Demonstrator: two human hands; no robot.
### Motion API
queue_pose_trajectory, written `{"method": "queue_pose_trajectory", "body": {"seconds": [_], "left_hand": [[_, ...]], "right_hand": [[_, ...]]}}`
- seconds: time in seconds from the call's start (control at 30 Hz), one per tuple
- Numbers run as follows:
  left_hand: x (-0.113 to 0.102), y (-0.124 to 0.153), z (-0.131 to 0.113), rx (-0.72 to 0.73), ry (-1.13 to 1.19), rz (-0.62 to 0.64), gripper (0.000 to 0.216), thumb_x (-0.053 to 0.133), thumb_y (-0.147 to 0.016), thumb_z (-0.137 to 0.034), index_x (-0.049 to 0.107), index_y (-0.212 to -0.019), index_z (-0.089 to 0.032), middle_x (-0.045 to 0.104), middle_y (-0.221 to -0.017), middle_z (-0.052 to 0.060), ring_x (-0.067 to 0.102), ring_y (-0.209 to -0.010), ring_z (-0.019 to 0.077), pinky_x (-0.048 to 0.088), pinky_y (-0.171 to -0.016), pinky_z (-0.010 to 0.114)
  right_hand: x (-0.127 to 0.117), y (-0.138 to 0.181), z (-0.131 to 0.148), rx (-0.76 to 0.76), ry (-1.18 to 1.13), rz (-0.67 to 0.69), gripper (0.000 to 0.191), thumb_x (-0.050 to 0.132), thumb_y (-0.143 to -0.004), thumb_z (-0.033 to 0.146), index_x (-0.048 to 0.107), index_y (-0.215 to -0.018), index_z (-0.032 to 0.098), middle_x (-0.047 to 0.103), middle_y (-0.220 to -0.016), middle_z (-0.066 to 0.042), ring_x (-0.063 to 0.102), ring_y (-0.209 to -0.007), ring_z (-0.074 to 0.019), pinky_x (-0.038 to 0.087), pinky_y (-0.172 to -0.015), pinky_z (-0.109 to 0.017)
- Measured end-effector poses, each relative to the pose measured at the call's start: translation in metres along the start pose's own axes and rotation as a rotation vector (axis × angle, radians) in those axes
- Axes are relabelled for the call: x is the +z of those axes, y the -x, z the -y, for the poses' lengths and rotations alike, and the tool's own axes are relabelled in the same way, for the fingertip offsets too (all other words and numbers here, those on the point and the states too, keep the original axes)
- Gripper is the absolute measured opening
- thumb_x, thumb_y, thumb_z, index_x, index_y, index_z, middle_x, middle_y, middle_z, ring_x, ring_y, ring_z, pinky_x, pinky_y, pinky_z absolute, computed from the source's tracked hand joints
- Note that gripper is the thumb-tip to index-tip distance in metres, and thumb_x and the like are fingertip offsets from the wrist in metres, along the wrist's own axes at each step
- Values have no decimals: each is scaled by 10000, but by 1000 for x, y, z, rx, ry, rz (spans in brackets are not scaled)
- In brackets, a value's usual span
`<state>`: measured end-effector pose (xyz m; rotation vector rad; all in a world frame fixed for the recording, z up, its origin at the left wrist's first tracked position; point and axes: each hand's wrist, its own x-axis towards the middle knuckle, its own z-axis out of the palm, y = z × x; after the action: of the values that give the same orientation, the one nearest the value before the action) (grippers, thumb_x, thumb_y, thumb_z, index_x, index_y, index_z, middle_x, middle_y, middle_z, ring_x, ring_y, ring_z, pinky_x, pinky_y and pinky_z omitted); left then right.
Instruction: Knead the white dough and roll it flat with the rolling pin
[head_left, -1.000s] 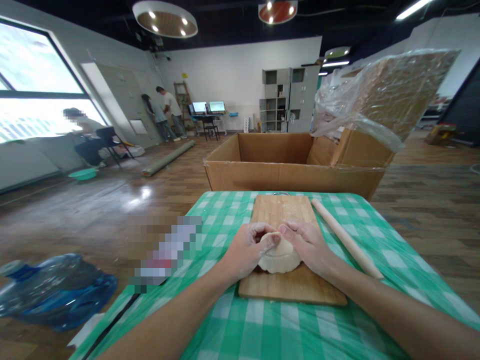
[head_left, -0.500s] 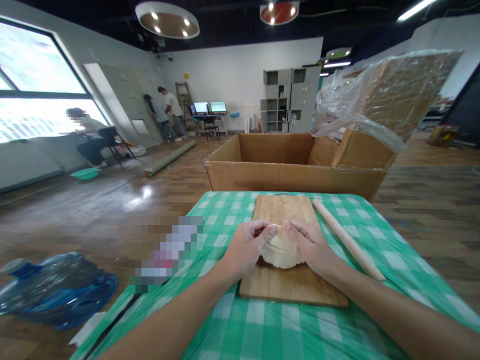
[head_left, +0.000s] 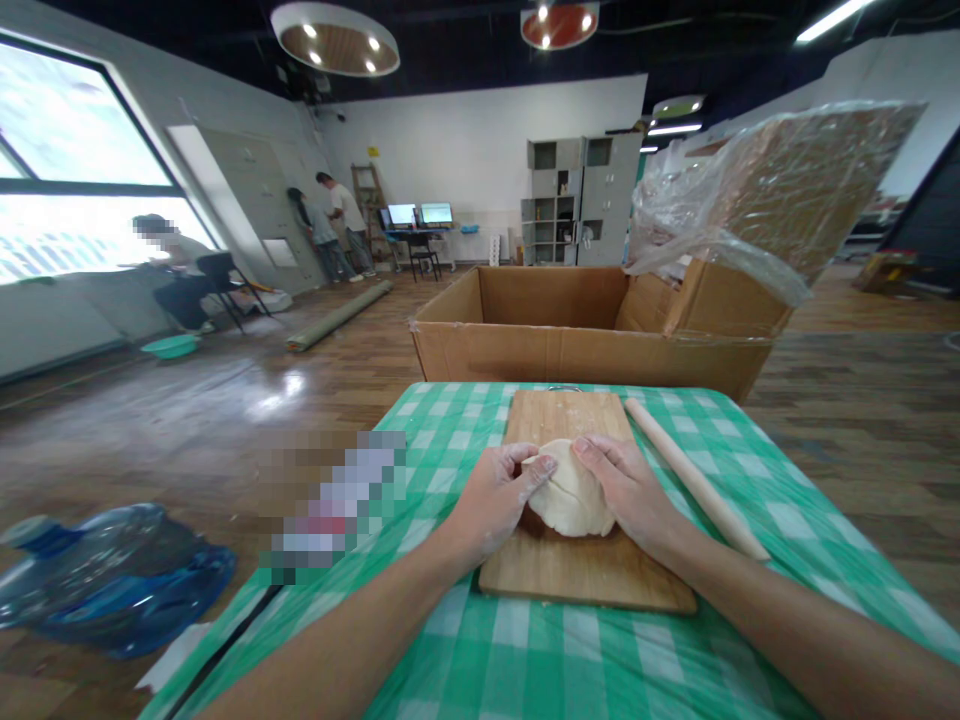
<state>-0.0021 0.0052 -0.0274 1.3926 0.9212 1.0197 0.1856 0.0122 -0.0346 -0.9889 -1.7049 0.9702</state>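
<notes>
A pale lump of dough [head_left: 571,492] lies on a wooden cutting board [head_left: 581,570] on the green checked tablecloth [head_left: 495,650]. My left hand [head_left: 493,497] cups the dough's left side, its floury fingers curled over the far edge. On the dough's right side rests my right hand [head_left: 630,488], fingers bent and pressed against it. A crease runs across the top of the dough between the two hands.
A wooden rolling pin [head_left: 694,478] lies just right of the board. Beyond the table stands an open cardboard box [head_left: 585,330] with a plastic-wrapped bundle [head_left: 765,190]. A blue water jug [head_left: 105,580] lies on the floor at left. People stand and sit far off at left.
Both hands have pushed the dough away from me along the board, and it has rolled so more of its top shows between them.
</notes>
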Motion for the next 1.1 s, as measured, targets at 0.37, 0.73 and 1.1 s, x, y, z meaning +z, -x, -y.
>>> {"method": "queue_pose_trajectory", "body": {"seconds": [0.37,0.73,1.1], "left_hand": [[2,3,-3,-7,-16,50,394,658,-866,-526,655,-786,-140,611,-708,14,531,-629,130,386,-576,230],[1,3,0,33,-116,27,412,650,-875,-505,600,-679,-145,518,-643,-12,456,-604,111,308,-535,221],[4,3,-3,2,-78,59,349,795,-739,-496,678,-741,-167,646,-692,19,613,-716,201,449,-617,263]], "right_hand": [[2,0,-3,-43,108,71,482,406,-1026,508,624,-744,183,581,-699,-9,490,-662,-160,368,-600,-293],[3,1,1,-88,160,139,418,409,-1031,454,555,-735,198,550,-714,9,499,-698,-156,371,-641,-296],[3,-1,-3,21,-23,71,441,419,-1010,551,522,-757,204,556,-741,0,512,-697,-164,382,-595,-287]]}}
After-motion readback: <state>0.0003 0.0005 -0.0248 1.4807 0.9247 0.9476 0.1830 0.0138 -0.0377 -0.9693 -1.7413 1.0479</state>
